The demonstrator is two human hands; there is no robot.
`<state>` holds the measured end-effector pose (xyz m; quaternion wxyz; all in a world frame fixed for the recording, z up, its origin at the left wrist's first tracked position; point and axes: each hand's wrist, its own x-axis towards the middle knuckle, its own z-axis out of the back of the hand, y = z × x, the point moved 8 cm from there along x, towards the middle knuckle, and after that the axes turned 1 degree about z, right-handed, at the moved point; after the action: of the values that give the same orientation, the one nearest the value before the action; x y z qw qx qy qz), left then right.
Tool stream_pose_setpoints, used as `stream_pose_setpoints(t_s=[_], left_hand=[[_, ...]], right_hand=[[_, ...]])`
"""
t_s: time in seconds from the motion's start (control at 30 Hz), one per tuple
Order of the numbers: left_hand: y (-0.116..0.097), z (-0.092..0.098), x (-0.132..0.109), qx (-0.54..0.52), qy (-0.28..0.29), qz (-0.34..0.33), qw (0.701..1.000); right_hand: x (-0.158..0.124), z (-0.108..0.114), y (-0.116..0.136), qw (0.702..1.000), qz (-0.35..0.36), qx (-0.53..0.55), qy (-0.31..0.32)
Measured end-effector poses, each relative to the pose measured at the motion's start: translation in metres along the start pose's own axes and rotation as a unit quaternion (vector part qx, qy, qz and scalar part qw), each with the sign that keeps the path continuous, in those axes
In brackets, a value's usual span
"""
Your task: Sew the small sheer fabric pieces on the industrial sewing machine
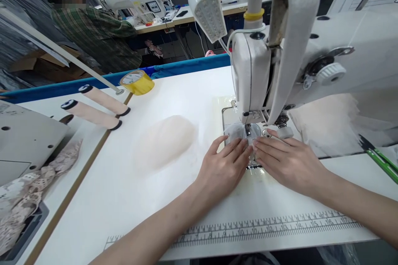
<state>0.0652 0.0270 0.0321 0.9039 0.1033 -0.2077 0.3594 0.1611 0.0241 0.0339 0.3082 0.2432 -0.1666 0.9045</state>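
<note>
My left hand lies with outstretched fingers on a small piece of sheer, pale fabric under the sewing machine's needle area. From the other side, my right hand reaches in, fingers stretched out flat and the tips close to the presser foot. The fingers of both hands nearly meet just in front of the foot. Part of the fabric is hidden beneath them. Above my hands stands the white sewing machine head. A sheer beige piece of fabric rests on the table left of my left hand.
Two pale thread cones and a yellow tape roll lie at the left. Beige sheer fabric and green-handled snips are at the right. A printed ruler runs along the front edge. Across the aisle, a person sits at another machine.
</note>
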Motion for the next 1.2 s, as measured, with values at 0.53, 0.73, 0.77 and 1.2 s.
stream_pose_setpoints(t_s=[0.53,0.73,0.77,1.2], left_hand=[[0.011,-0.007,0.005,0.006,0.007,0.023,1.0],[0.0,0.003,-0.001,0.009,-0.013,-0.006,1.0],[-0.001,0.004,-0.002,0.011,-0.012,-0.006,1.0],[0.003,0.001,-0.004,0.006,-0.006,0.012,1.0]], right_hand=[[0.003,-0.002,-0.004,0.999,0.002,-0.047,0.006],[0.006,-0.004,-0.017,0.999,-0.031,-0.027,-0.001],[0.005,-0.006,-0.018,0.999,-0.032,-0.019,0.005],[0.004,-0.009,-0.017,1.0,-0.005,-0.02,0.023]])
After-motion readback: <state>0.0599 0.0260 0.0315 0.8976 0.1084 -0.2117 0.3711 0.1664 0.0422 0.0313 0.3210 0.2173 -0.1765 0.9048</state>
